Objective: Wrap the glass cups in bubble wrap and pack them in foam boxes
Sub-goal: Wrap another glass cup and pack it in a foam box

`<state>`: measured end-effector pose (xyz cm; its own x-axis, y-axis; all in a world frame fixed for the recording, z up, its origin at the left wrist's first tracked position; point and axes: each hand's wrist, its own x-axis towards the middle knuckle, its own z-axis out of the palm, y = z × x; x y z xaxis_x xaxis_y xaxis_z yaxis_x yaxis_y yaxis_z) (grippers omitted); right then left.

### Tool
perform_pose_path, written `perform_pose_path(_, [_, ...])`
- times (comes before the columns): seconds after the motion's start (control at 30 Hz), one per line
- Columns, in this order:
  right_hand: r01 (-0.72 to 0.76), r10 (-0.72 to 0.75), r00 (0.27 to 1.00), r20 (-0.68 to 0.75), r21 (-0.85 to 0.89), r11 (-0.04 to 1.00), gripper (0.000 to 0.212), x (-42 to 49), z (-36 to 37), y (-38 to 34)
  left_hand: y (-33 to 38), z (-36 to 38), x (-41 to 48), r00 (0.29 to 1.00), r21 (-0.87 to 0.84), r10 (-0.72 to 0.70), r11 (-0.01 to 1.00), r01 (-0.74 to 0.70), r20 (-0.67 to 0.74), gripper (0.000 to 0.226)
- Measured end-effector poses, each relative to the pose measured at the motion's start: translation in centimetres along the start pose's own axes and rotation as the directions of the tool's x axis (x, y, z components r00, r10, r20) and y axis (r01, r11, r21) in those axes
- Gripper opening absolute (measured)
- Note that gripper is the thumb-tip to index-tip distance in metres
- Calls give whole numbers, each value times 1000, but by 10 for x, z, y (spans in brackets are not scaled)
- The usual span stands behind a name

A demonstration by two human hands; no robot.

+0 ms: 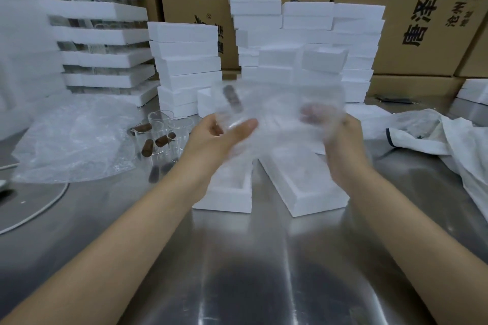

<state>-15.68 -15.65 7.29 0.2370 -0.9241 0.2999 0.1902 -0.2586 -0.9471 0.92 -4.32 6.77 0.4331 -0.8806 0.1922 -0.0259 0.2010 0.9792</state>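
Note:
Both my hands are raised over the steel table, holding one blurred sheet of bubble wrap [280, 111] between them. A glass cup with a brown cork [232, 99] lies inside the sheet at its left end. My left hand [219, 134] cradles that end from below, palm up. My right hand [340, 140] grips the sheet's right end, fingers partly veiled by the wrap. Under my hands lie two open foam boxes, one at the left [224, 192] and one at the right [303, 179]. More glass cups with brown corks [163, 134] stand and lie left of my left hand.
A heap of bubble wrap [71, 140] lies at the left. Stacks of white foam boxes [187, 66] rise behind, with cardboard cartons [409, 16] along the back. A white cloth bag [449, 137] sprawls at the right. A white cable [39, 208] curves near the left edge.

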Motion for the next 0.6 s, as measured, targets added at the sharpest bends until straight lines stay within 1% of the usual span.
perform_pose_path(0.03, [-36,44,994,-100,78,996,12,3,-3,2,-1,-2,1,1000,-146,-27,989,27,0,74])
perform_pose_path(0.07, [-60,77,988,-136,126,990,19,4,-6,2,-2,-3,2,999,-245,-42,969,42,5,69])
perform_pose_path(0.1, [-102,124,987,-106,189,977,25,5,-7,2,-3,-4,3,999,-290,-47,956,49,14,66])
perform_pose_path(0.17, [-210,187,977,101,311,927,37,4,-5,3,-5,-2,2,998,-298,-54,953,58,22,66])
perform_pose_path(0.2, [-230,172,965,198,326,917,39,3,-2,5,-6,0,1,998,-282,-61,957,63,17,67])
perform_pose_path(0.23, [-212,122,954,274,326,921,34,0,2,6,-8,2,0,998,-251,-65,966,66,9,67])
perform_pose_path(0.3, [-98,-1,940,341,272,957,14,-3,5,8,-10,7,-3,998,-151,-69,986,69,0,66])
perform_pose_path(0.33, [-53,-30,939,342,231,972,21,-4,5,11,-11,9,-5,997,-104,-70,992,71,9,65])
perform_pose_path(0.37, [-36,-29,940,340,183,982,28,-6,6,11,-11,12,-6,997,-67,-69,995,71,28,65])
perform_pose_path(0.4, [-10,-33,941,336,126,992,30,-8,7,13,-12,13,-8,997,-39,-63,997,65,51,66])
perform_pose_path(0.47, [33,-46,937,347,43,999,22,-12,11,16,-13,16,-10,996,-17,-37,999,38,84,68])
perform_pose_path(0.5, [14,-27,926,377,37,999,22,-14,14,16,-13,16,-11,997,-17,-22,1000,24,80,69])
perform_pose_path(0.53, [-13,-7,900,436,42,999,30,-17,16,16,-13,16,-12,998,-19,-11,1000,12,62,70])
perform_pose_path(0.6, [-1,31,824,565,-54,999,47,-20,17,17,-11,14,-11,1000,-14,11,1000,-11,27,71])
